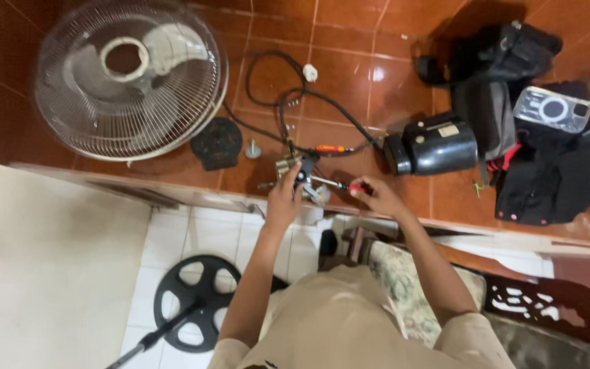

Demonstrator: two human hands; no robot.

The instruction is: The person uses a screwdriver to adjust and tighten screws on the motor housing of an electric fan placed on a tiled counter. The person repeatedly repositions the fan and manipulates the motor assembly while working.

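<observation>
My left hand [286, 198] grips a small metal motor part [300, 172] with black and brass pieces, resting on the red tiled ledge [349, 89]. My right hand [375, 195] holds a red-handled screwdriver [339, 184], its shaft pointing left into that part. A black cable [288, 96] with a white plug loops behind the part. A black motor housing [433, 145] lies just right of my hands.
A white fan cage with blade [130, 78] lies at far left, a round black cover [217, 143] beside it. Black bags and cloth [534, 150] and a clear phone case [553, 109] sit at right. Below, a black fan base [196, 301] on white tiles.
</observation>
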